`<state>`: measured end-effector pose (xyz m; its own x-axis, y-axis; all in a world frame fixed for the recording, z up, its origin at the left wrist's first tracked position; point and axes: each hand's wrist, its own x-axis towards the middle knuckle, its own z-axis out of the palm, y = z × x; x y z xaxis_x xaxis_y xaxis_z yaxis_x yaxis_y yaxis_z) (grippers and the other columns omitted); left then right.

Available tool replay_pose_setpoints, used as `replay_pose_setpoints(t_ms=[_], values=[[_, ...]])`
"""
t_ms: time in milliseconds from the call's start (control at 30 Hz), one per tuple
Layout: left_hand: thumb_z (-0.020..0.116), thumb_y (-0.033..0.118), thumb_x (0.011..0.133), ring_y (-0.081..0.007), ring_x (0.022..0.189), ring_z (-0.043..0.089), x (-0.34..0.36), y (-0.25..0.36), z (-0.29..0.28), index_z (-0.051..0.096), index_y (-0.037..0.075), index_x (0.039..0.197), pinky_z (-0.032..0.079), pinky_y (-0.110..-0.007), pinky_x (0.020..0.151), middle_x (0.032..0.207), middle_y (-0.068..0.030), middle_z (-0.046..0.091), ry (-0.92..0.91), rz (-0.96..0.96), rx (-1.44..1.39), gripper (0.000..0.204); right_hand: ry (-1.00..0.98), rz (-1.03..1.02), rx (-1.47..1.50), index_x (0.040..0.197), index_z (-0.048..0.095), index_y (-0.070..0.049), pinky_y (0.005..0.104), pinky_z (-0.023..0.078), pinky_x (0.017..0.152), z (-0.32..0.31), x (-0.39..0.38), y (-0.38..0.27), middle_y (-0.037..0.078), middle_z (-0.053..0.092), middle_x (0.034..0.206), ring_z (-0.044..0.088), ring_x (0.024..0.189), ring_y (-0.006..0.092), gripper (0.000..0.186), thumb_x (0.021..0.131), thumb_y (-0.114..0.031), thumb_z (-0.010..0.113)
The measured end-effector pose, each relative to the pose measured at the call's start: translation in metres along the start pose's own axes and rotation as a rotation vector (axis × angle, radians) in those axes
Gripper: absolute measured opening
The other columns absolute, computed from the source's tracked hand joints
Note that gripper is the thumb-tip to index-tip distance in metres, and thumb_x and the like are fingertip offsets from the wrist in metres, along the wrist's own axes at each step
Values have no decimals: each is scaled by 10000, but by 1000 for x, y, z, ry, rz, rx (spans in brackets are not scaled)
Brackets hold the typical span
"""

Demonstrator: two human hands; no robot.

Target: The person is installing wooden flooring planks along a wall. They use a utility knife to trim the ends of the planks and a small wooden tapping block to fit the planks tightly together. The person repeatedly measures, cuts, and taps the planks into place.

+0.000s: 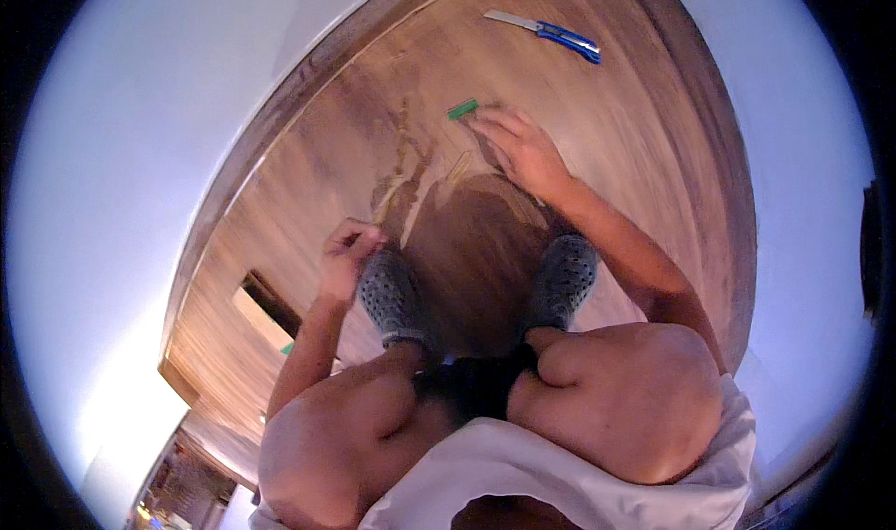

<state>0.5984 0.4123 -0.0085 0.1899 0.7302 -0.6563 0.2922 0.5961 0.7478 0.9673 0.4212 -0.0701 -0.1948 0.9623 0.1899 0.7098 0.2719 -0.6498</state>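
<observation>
My left hand (352, 243) is low over the wooden floor, beside my left shoe, with thumb and fingers pinched together. A thin yellowish strip (384, 215) extends from its fingertips; its kind is too blurred to tell. My right hand (525, 152) reaches forward over the floor with fingers stretched out. Its fingertips are at the right end of a small green rectangular piece (462, 109); whether they press or only touch it is unclear. A thin pale strip (458, 167) lies between the hands. Farther forward rests a blue utility knife (567, 40), blade out and pointing left.
A flat brown and dark piece (268, 308) with a bit of green lies left of my left forearm. Grey perforated clogs (390, 290) are on my feet. White walls bound the floor on both sides. Brown branching marks or scraps (408, 161) run across the floor's middle.
</observation>
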Motion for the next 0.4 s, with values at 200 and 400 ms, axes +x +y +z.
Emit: replay_pose_setpoints(t_ms=[200,400], values=[[716,71,961,-124,876,599,-112,-28,-60,688,38,933,472,-284,826,914,-15,658,275,-33,158,51,-152,-260,-234,1238,686,-73,450,478,1113,36,42,40,144,594,1444,550,1340,370,368,870,-67,668],[782,76,910,-139,940,641,-295,-93,-86,707,48,938,512,-291,880,961,-33,673,610,-52,-11,85,-395,-14,67,1165,692,-69,431,462,1140,5,63,18,167,593,1450,549,1366,347,289,877,-72,724]])
